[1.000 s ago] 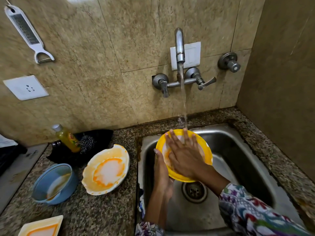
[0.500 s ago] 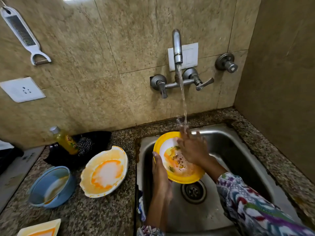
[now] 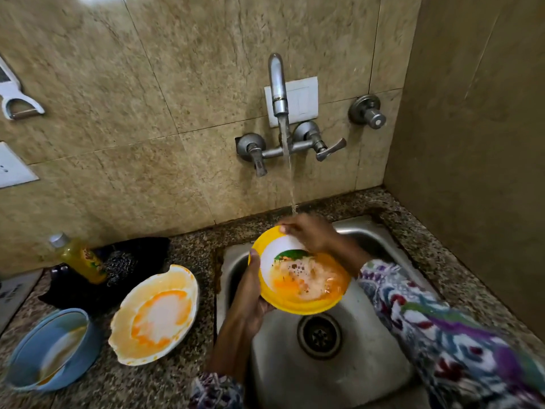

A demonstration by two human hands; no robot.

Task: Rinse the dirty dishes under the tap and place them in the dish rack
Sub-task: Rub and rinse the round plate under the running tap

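While under tap (image 3: pixel 277 84), yellow plate (image 3: pixel 298 305)

Kitchen corner seen from above. The rear wall (image 3: pixel 165 93) is faced with large beige marbled tiles with thin grout lines; a bright reflection of light sits at its upper left edge. A darker brown side wall (image 3: pixel 477 143) meets it at the right. A white blank plate (image 3: pixel 303 97) is set in the rear wall, and a white socket (image 3: pixel 13 168) is mounted at the far left. A speckled granite countertop (image 3: pixel 182 361) runs along the base of both walls.
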